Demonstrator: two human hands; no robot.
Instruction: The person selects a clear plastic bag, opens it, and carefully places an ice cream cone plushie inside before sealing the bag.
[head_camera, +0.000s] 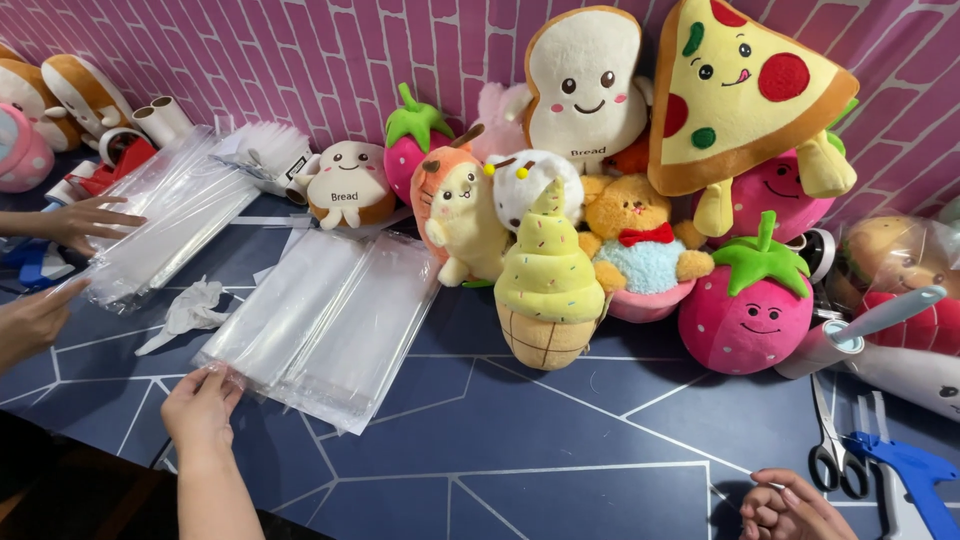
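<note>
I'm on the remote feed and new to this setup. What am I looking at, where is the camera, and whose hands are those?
There is no machine: one camera on a person's head looks down at a dark blue table. The wearer's left hand touches the near edge of a stack of clear plastic bags; the right hand rests curled and empty near scissors. The two hands at far left belong to another person by a second bag stack. Plush toys crowd the back against a pink wall.

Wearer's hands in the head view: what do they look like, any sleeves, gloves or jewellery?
Both are bare. The left hand and its forearm show no sleeve, glove, watch or ring. The right hand is cut off by the frame edge; no glove or ring shows, and its wrist is out of view.
</note>
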